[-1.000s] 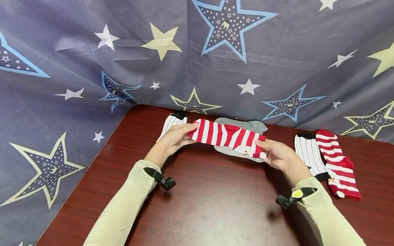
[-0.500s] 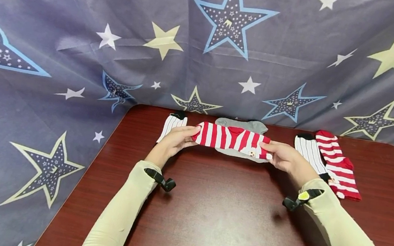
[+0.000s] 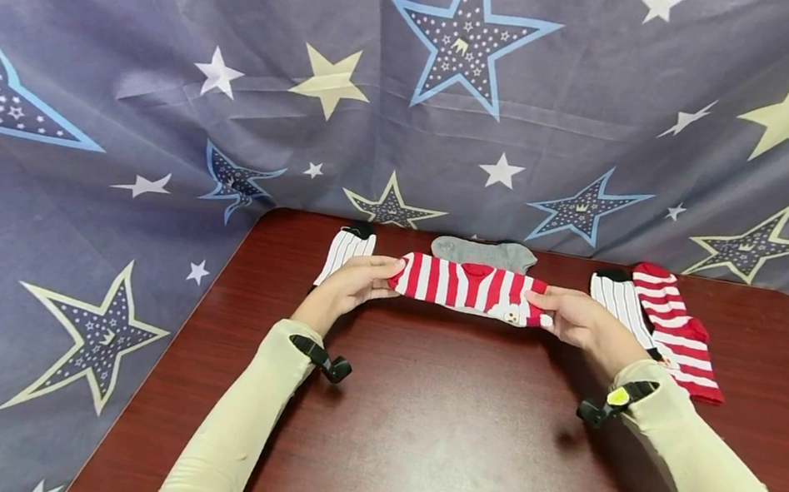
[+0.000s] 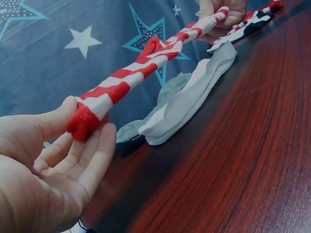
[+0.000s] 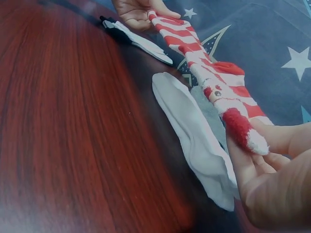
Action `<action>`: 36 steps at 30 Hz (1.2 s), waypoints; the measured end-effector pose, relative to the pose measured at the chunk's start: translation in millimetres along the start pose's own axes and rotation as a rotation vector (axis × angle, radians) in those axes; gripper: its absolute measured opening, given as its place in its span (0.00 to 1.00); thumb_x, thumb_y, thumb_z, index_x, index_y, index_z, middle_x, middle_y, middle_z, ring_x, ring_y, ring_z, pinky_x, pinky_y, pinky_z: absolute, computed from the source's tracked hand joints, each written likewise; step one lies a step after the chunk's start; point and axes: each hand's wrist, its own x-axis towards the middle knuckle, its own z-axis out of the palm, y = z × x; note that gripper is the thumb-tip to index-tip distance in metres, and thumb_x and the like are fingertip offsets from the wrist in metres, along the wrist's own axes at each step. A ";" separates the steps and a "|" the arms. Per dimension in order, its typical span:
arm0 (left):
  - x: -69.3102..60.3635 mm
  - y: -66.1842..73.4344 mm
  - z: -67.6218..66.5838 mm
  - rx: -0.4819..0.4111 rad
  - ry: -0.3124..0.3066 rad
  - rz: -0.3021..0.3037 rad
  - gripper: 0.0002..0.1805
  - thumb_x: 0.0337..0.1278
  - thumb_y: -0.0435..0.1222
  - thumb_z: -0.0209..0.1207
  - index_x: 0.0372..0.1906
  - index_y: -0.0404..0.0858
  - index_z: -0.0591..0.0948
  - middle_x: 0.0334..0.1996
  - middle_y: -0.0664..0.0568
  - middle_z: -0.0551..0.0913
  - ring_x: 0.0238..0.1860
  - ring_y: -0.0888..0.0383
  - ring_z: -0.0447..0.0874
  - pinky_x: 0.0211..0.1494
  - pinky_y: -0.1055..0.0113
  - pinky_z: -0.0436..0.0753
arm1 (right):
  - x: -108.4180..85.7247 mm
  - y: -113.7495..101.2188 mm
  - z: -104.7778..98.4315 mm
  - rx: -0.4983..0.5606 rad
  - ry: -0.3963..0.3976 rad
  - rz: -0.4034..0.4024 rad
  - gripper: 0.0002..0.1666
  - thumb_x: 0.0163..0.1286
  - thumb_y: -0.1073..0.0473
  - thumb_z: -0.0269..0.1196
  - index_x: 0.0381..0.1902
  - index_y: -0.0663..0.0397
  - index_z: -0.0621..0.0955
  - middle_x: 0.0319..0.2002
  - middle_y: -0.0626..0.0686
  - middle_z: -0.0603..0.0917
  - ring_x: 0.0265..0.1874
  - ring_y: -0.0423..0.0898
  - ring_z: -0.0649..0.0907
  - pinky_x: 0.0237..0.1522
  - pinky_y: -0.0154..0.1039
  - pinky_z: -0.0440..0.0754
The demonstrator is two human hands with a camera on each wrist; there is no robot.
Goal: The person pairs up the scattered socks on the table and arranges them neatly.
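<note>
Your left hand (image 3: 353, 284) pinches one end of the red-and-white striped sock (image 3: 466, 285); your right hand (image 3: 578, 319) pinches the other. Sock spans them nearly level, lifted off the surface (image 3: 445, 421). Matching both grips and pulling only lightly should, I judge, hold the knit flat, untwisted. Mind the pale sock (image 4: 187, 104) lying below; don't drag it. Beyond it, a grey sock (image 3: 480, 252), near the curtain (image 3: 409, 143).

I draw the striped sock (image 3: 464, 286) back from the table's (image 3: 413, 434) far edge, slightly rightward; more grey sock (image 3: 484, 253) shows beyond.
</note>
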 end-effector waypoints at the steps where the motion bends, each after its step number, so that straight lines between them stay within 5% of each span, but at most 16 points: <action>1: -0.1 0.2 0.0 -0.001 -0.006 -0.005 0.14 0.76 0.32 0.54 0.58 0.29 0.76 0.29 0.58 0.86 0.32 0.63 0.86 0.42 0.69 0.87 | -0.2 0.3 -0.7 -0.007 0.003 0.003 0.07 0.80 0.66 0.51 0.52 0.55 0.73 0.36 0.44 0.88 0.37 0.35 0.86 0.43 0.29 0.85; 7: -1.2 2.0 -0.5 0.029 -0.042 -0.029 0.16 0.75 0.31 0.54 0.60 0.27 0.75 0.30 0.57 0.87 0.32 0.62 0.87 0.42 0.69 0.87 | -3.3 0.5 -6.2 -0.068 -0.018 0.001 0.17 0.81 0.67 0.50 0.37 0.47 0.83 0.34 0.44 0.89 0.35 0.36 0.86 0.41 0.30 0.85; 16: -0.7 1.6 -5.0 0.102 -0.094 -0.064 0.16 0.74 0.31 0.56 0.60 0.28 0.76 0.31 0.55 0.87 0.32 0.61 0.87 0.44 0.67 0.88 | -10.2 1.2 -10.9 -0.146 -0.069 0.017 0.14 0.81 0.66 0.50 0.43 0.45 0.82 0.36 0.43 0.90 0.37 0.36 0.87 0.43 0.31 0.85; 27: -2.4 1.5 -6.8 0.159 -0.165 -0.128 0.05 0.70 0.30 0.58 0.42 0.41 0.82 0.31 0.56 0.87 0.32 0.59 0.88 0.45 0.64 0.89 | -12.9 5.9 -15.6 -0.199 -0.073 0.047 0.17 0.81 0.66 0.50 0.42 0.43 0.83 0.37 0.42 0.90 0.39 0.36 0.87 0.46 0.32 0.85; 36: -2.4 1.8 -4.9 0.218 -0.192 -0.157 0.04 0.68 0.30 0.60 0.43 0.40 0.82 0.33 0.55 0.87 0.33 0.59 0.88 0.47 0.61 0.89 | -13.8 11.0 -16.8 -0.226 -0.075 0.058 0.15 0.80 0.66 0.51 0.43 0.45 0.82 0.38 0.42 0.89 0.40 0.36 0.87 0.46 0.32 0.85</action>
